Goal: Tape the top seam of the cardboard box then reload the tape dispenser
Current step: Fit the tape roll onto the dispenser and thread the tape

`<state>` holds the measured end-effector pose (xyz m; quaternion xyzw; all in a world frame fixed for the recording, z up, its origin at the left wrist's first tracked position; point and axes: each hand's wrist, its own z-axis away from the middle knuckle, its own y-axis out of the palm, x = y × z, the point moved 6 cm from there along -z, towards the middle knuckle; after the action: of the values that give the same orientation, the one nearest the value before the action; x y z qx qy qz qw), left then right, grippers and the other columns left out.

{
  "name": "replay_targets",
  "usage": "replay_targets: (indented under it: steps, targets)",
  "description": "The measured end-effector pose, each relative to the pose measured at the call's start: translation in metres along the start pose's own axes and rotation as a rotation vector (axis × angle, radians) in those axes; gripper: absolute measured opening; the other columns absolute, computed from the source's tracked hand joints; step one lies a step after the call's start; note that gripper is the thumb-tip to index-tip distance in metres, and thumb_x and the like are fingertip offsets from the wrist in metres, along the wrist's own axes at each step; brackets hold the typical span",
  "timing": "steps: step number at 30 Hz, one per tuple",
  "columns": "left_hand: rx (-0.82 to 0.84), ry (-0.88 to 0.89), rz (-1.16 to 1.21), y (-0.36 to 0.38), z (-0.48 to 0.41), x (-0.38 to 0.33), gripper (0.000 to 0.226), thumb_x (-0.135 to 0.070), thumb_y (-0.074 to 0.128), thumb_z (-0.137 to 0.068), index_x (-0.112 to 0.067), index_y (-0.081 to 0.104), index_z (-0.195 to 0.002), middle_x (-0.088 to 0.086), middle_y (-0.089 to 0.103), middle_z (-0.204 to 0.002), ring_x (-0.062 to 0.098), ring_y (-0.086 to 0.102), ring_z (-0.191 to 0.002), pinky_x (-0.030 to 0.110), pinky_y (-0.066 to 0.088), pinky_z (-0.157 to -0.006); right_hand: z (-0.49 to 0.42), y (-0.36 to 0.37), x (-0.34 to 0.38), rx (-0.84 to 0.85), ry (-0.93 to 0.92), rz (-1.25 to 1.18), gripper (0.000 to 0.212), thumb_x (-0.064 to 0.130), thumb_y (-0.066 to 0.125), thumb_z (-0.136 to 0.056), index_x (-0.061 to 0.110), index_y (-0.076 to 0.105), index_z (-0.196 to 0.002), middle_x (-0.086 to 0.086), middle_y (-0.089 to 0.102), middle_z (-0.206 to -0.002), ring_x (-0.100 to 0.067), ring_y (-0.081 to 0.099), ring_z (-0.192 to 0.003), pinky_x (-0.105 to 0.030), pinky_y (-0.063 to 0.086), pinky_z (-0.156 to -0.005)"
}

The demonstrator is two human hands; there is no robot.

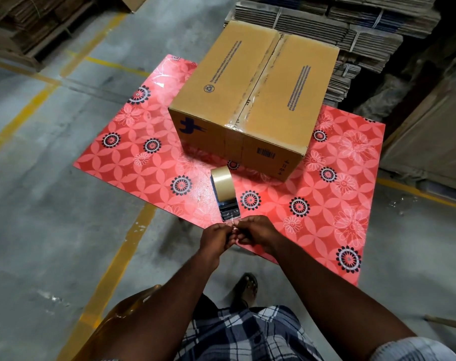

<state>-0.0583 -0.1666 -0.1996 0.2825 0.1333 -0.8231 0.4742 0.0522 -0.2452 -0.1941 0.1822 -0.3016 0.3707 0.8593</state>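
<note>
A closed cardboard box (pixel 253 100) stands on a red flowered table (pixel 143 162), with clear tape along its top seam. In front of it lies a dark tape dispenser (pixel 228 208) with a tan tape roll (pixel 221 179) mounted on it. Clear tape runs from the dispenser's near end to my fingers. My left hand (pixel 216 237) and my right hand (pixel 255 231) meet at the table's near edge, both pinching the loose end of that clear tape.
Stacks of flattened cardboard (pixel 339 24) rise behind the box and at the right. More cardboard lies on a pallet (pixel 26 29) at the back left. The concrete floor (pixel 39 204) has yellow lines. A brown chair arm (pixel 127 306) sits by my left elbow.
</note>
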Motion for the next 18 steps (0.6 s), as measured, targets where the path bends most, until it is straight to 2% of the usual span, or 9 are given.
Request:
replay_targets:
  steps: [4,7,9,12,16,18]
  targets:
    - [0.039,-0.057,0.006,-0.0011,0.0018,-0.0007,0.022,-0.008,0.053,-0.094,-0.009,0.067,-0.078,0.007,0.068,-0.066,0.011,0.062,-0.055,0.018,0.054,-0.050,-0.0024,-0.0028,-0.0025,0.032,0.056,-0.031,0.014,0.011,0.065,-0.091,-0.001,0.069,-0.084,-0.022,0.068,-0.078,-0.024,0.065,-0.062,-0.036,0.059,-0.071]
    - [0.029,-0.091,0.037,-0.0029,0.0013,0.0003,0.021,-0.008,0.050,-0.093,-0.008,0.067,-0.082,0.005,0.071,-0.065,0.009,0.064,-0.051,0.018,0.055,-0.050,-0.0023,-0.0029,-0.0027,0.078,0.088,-0.044,0.021,0.013,0.058,-0.095,-0.006,0.065,-0.100,-0.027,0.066,-0.091,-0.027,0.065,-0.068,-0.037,0.057,-0.072]
    - [0.017,-0.098,0.060,-0.0036,0.0015,0.0003,0.020,-0.014,0.052,-0.094,-0.007,0.066,-0.081,0.003,0.071,-0.057,0.009,0.063,-0.046,0.019,0.055,-0.048,-0.0007,-0.0029,-0.0018,0.087,0.105,-0.037,0.029,0.020,0.053,-0.098,-0.006,0.063,-0.108,-0.024,0.067,-0.087,-0.025,0.064,-0.066,-0.036,0.056,-0.070]
    - [0.008,-0.050,0.026,-0.0030,0.0007,-0.0028,0.024,-0.027,0.059,-0.094,-0.009,0.068,-0.080,0.003,0.069,-0.058,0.010,0.061,-0.045,0.020,0.055,-0.049,0.0007,-0.0017,0.0029,0.075,0.060,0.012,0.034,0.032,0.059,-0.095,-0.001,0.066,-0.099,-0.021,0.067,-0.076,-0.025,0.064,-0.061,-0.032,0.055,-0.063]
    - [-0.011,-0.008,-0.049,-0.0012,-0.0022,-0.0072,0.020,-0.014,0.059,-0.091,-0.009,0.066,-0.073,0.002,0.067,-0.053,0.011,0.061,-0.045,0.021,0.053,-0.050,-0.0022,-0.0006,0.0050,0.031,0.039,0.043,0.019,0.016,0.058,-0.095,-0.003,0.062,-0.097,-0.019,0.064,-0.065,-0.023,0.062,-0.049,-0.026,0.054,-0.051]
    - [0.012,-0.014,-0.057,-0.0007,-0.0021,-0.0083,0.023,-0.012,0.057,-0.091,-0.010,0.065,-0.069,0.001,0.067,-0.051,0.010,0.061,-0.045,0.020,0.054,-0.050,-0.0017,-0.0002,0.0059,0.048,0.054,0.043,0.017,0.014,0.055,-0.096,-0.002,0.061,-0.097,-0.020,0.065,-0.068,-0.025,0.063,-0.053,-0.028,0.056,-0.054]
